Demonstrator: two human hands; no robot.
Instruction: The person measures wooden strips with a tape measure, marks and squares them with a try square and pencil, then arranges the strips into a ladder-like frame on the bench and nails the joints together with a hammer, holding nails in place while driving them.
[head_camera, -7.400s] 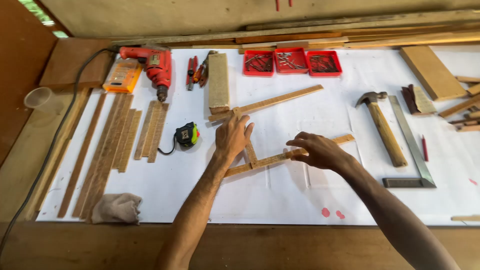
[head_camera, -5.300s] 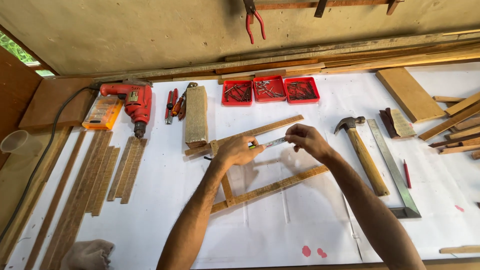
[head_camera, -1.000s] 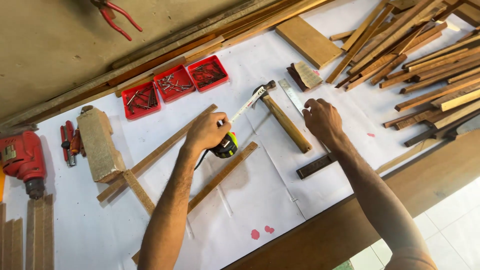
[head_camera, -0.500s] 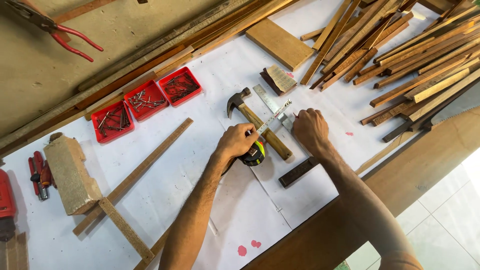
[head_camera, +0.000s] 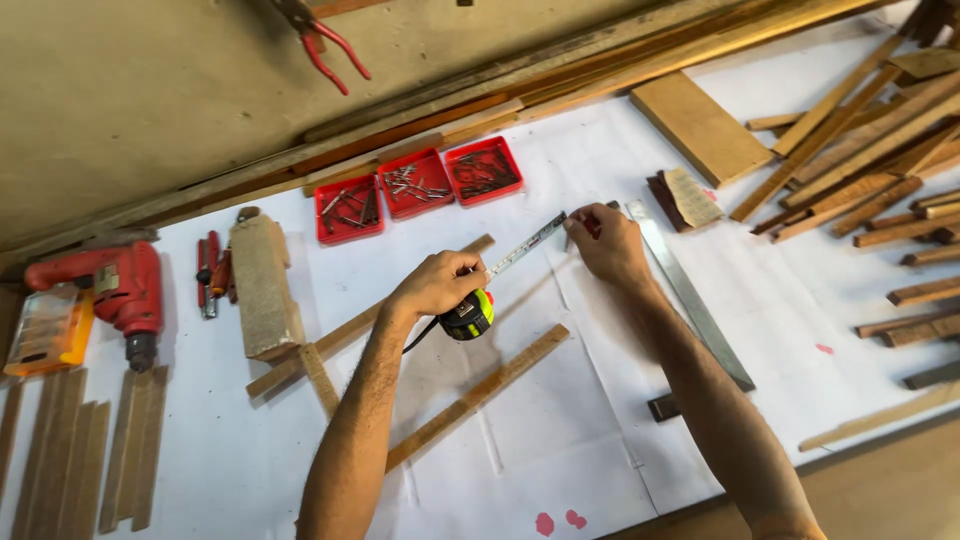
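Both hands have come back across the worktop since half a second ago: they were over the hammer then, and now they work near the middle, just below the three red trays (head_camera: 414, 185) of nails and screws. The left hand (head_camera: 437, 285) is closed round the black-and-yellow tape measure (head_camera: 467, 315), whose case hangs under the palm. Its blade (head_camera: 527, 245) runs up and to the right, drawn out to the right hand (head_camera: 608, 245), where the fingers are pinched together on the blade's end. That hand now covers the spot where the hammer head showed before; I cannot make the hammer out from here.

Below the tape lies the wooden frame: a long strip (head_camera: 478, 395) slanting toward the near edge, a second long strip (head_camera: 365, 320) passing behind the left wrist, and a short cross piece (head_camera: 320, 378) joining them on the left. A steel square (head_camera: 690, 295) lies just right of the right forearm, its blade running toward the near right corner. A pale block (head_camera: 262, 290) stands left of the frame, with red pliers (head_camera: 208, 272) beside it and a red drill (head_camera: 115, 290) near the left edge. A flat board (head_camera: 700, 128) sits toward the far right, and loose wood strips (head_camera: 870, 160) crowd the right edge. White paper (head_camera: 560, 440) covers the worktop.
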